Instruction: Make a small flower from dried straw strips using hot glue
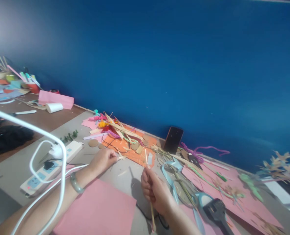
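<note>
The one thin pale stick [153,217] is in my right hand [154,186], its long axis running away from me and leaning a little left: the blunt lower end points back toward me, the slim tip stands out forward, just past my thumb. My right fingers are curled and clamped around its upper part. Below and left of that grip lies a pink sheet [101,209], partly under my left forearm; to the right are one black-handled tool [215,210] and, touching it or just behind, a light-blue ribbon roll [205,198]. Ahead and left, my left hand [104,160] has thumb and forefinger drawn together at a pale shred [122,157]; I cannot tell whether they pinch it. One green bracelet [77,183] rings that wrist. Left of it lies one white power strip [53,169]. Farther ahead of both hands, an orange sheet [115,143] carries tangled strips [125,130], with two tan discs [93,143] near its left side. Beyond my right grip, one dark smartphone [173,141] leans against the blue wall [145,65].
</note>
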A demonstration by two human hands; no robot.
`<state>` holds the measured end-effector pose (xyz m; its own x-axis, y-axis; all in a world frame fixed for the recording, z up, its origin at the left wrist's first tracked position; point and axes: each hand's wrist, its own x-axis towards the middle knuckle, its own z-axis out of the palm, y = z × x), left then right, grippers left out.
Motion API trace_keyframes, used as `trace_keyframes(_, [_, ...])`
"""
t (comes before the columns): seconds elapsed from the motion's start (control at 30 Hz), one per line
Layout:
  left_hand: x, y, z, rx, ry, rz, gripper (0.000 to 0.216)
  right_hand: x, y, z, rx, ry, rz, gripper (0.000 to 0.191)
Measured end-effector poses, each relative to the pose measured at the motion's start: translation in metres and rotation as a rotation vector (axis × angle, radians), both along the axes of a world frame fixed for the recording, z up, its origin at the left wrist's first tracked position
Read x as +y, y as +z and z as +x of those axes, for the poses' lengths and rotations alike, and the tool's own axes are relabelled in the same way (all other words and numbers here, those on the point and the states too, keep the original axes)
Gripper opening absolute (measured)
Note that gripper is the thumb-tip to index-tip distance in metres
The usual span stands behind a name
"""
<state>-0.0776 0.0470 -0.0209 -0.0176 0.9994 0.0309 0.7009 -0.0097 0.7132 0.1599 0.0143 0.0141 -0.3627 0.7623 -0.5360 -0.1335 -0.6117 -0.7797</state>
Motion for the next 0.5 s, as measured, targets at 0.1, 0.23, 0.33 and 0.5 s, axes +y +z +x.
trace_keyframes(0.1, [-0.003,0.004,0.0,0.15,0.057,0.019,0.019,0.0,0.0,0.0,-0.004,0.003,-0.002,0.05])
trace_keyframes(0.23, [-0.016,0.009,0.01,0.198,-0.087,0.121,0.01,0.0,-0.001,0.0,-0.01,0.003,0.01,0.051])
trace_keyframes(0.33, [-0.026,0.005,0.02,0.3,-0.25,0.119,0.005,0.0,-0.002,0.0,-0.019,0.007,0.016,0.051])
trace_keyframes(0.5, [-0.035,-0.007,0.028,0.469,-0.318,0.184,0.014,0.0,-0.006,-0.001,-0.03,0.044,0.042,0.051])
